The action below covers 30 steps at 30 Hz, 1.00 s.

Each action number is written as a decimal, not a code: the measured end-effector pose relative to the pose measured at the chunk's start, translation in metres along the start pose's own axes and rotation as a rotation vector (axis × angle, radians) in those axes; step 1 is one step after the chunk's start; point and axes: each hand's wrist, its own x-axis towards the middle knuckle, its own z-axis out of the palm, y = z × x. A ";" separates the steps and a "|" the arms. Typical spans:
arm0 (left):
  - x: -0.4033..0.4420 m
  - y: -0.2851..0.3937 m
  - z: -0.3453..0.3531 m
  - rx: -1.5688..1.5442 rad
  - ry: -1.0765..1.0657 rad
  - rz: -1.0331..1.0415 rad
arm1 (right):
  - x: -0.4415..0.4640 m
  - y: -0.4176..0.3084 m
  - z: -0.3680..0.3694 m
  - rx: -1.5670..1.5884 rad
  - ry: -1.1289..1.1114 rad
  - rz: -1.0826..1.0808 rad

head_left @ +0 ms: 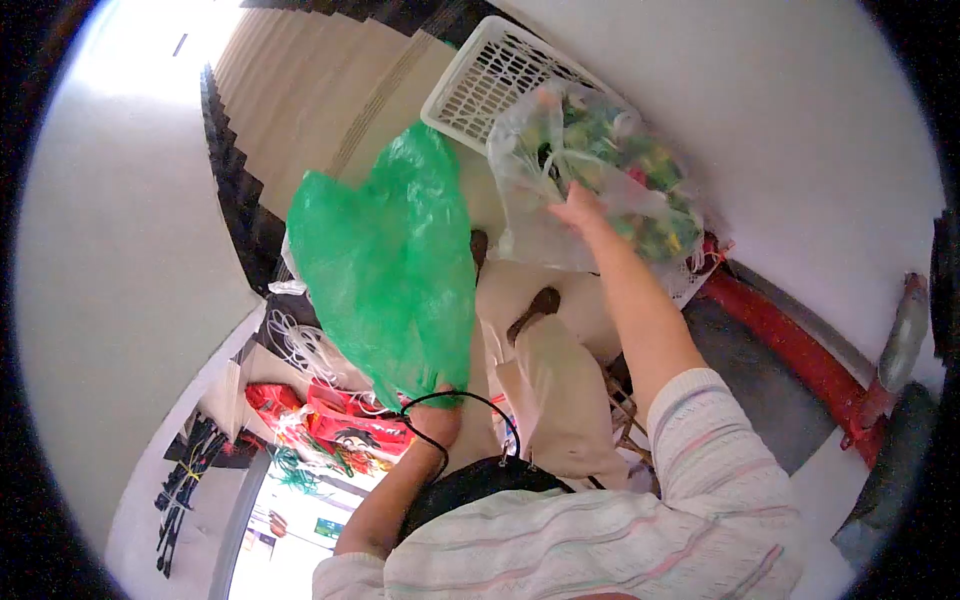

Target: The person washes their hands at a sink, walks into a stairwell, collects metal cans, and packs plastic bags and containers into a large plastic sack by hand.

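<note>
A large green plastic bag [385, 270] hangs out from my left hand [437, 418], whose fingers are closed round its lower end. A black cord loops beside that wrist. My right hand [580, 208] touches a big clear plastic bag [535, 225] filled with green, red and yellow items, which I cannot identify. Its fingers look pressed together on the edge of the clear plastic. The clear bag rests against a white perforated basket [447, 103].
Stairs [300, 90] are at the upper left. Red bags [350, 415] and white cord [300, 340] lie at the lower left. Black items [180, 495] hang on the wall. A red pipe [790, 340] runs at the right. My shoes show below the bags.
</note>
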 end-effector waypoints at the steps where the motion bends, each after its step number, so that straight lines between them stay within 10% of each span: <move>1: -0.002 -0.007 0.006 -0.003 -0.034 -0.004 | -0.003 0.002 -0.007 -0.026 -0.157 0.065; 7: 0.001 -0.017 0.021 0.036 -0.030 0.016 | 0.024 0.104 0.037 0.357 0.255 0.254; 10: 0.002 -0.017 0.021 0.056 0.032 0.041 | 0.058 0.134 0.084 0.192 0.234 -0.003; 16: 0.007 -0.027 0.023 0.163 0.205 0.172 | 0.022 0.043 0.031 0.926 -0.474 0.343; 19: 0.011 -0.015 0.008 0.207 0.292 0.205 | 0.024 0.055 0.043 1.117 -0.343 0.266; 22: 0.011 -0.012 0.007 0.100 0.026 0.067 | -0.013 0.084 0.008 1.523 -0.290 0.044; 30: 0.037 -0.001 -0.008 -0.082 -0.062 0.072 | -0.203 0.124 -0.222 1.326 0.298 -0.167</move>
